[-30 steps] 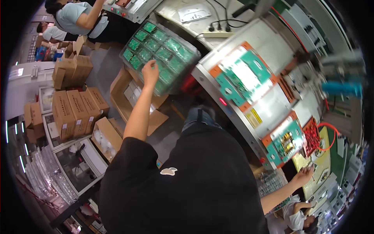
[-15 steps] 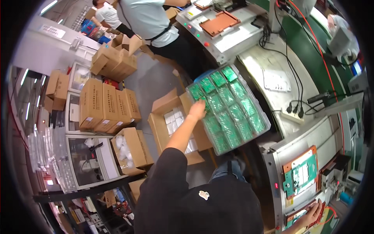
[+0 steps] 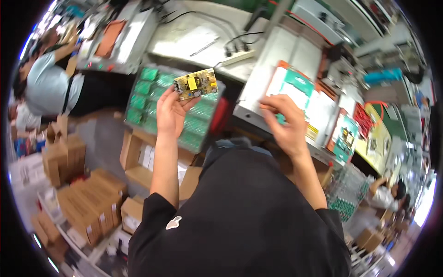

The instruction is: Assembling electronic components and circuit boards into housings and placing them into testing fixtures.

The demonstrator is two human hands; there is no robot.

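A yellowish circuit board crowded with electronic parts is held by its lower left edge in my left hand. It hangs above the clear tray, whose compartments hold green circuit boards under clear film. My right hand hovers beside a green and white fixture on the machine bench, its fingers bent and the thumb apart, with nothing visible between them. Farther right, another fixture carries a board with parts on it.
An open carton with white packs stands below the tray. Closed cartons line the lower left. A co-worker stands at the left by another machine. Cables and a power strip lie on the far bench. Stacked clear trays stand at right.
My view has swung right. My left hand has come off the tray and now holds the circuit board. My right hand has moved from the lower fixture to the upper one.
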